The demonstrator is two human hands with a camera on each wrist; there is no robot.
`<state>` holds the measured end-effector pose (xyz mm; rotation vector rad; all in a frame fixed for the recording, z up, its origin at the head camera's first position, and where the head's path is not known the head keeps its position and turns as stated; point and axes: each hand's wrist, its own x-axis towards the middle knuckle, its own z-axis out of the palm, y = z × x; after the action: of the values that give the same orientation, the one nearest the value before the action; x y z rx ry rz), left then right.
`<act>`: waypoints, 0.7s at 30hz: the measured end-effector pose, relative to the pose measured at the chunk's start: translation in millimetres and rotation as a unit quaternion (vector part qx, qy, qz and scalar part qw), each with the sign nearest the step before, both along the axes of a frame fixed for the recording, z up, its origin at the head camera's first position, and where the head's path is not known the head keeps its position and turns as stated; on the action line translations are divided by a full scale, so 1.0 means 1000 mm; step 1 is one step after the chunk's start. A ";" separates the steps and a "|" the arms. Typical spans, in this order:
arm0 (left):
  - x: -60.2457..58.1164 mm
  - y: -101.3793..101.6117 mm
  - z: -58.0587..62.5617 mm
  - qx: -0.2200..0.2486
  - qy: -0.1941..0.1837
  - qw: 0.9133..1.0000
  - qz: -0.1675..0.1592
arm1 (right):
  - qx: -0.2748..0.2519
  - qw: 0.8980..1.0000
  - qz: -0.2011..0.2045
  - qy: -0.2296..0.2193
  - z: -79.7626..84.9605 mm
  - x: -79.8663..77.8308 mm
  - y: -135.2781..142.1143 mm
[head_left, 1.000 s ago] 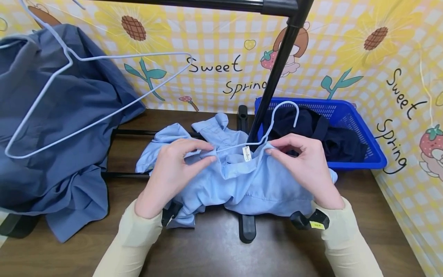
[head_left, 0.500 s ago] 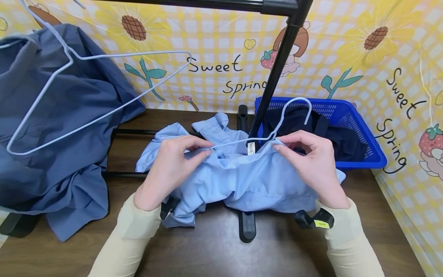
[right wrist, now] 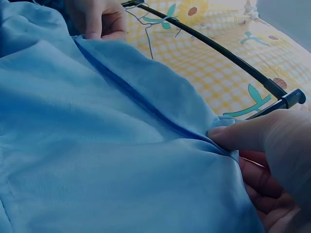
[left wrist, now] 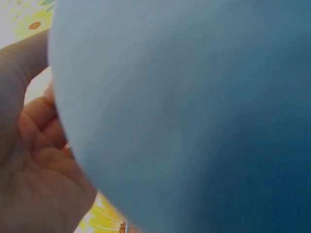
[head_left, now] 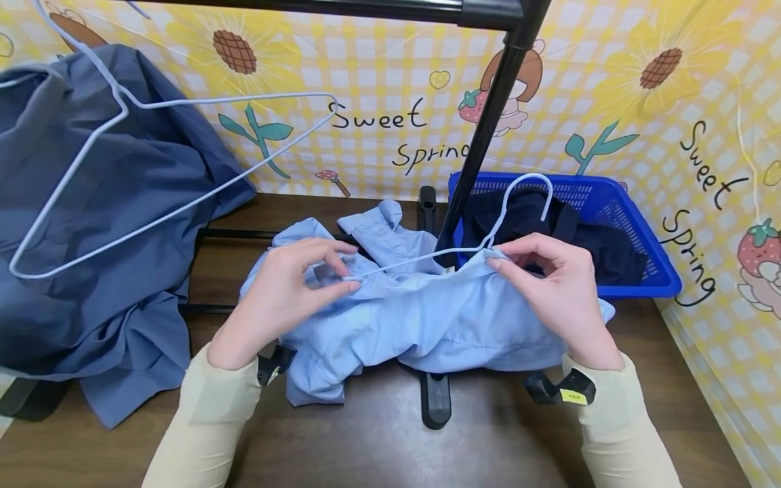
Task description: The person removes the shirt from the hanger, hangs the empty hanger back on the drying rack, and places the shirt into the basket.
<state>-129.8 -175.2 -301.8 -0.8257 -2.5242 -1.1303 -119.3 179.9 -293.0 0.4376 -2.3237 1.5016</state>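
A light blue shirt (head_left: 403, 325) lies bunched in front of me, its neck opening drawn out between both hands. Inside that opening runs one arm of a pale blue wire hanger (head_left: 506, 203), its hook pointing up at the right. My right hand (head_left: 552, 288) pinches the collar edge near the hanger's neck, thumb over the fabric in the right wrist view. At the left side of the opening, my left hand (head_left: 293, 288) has its thumb at the collar edge and its forefinger lifted, around the hanger arm's end. Cloth hides its fingertips in the left wrist view.
A second wire hanger (head_left: 210, 100) hangs at upper left before a grey-blue garment (head_left: 140, 196). The black rack post (head_left: 488, 129) rises just behind the shirt, with a foot (head_left: 436, 400) in front. A blue basket (head_left: 662, 274) holding dark clothing stands at the right.
The left hand has shifted left and its thumb and forefinger have parted. The right hand has moved slightly right with the collar and hanger hook. The neck label is now mostly covered.
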 end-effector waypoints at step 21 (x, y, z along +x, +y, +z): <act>0.009 -0.032 0.005 0.006 -0.086 0.996 -0.022 | -0.040 0.999 -0.001 0.004 0.000 0.000 0.001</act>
<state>-120.6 -207.3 -296.4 -0.8165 -2.6453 -1.2798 -118.9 180.9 -293.3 0.4207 -2.2485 1.5821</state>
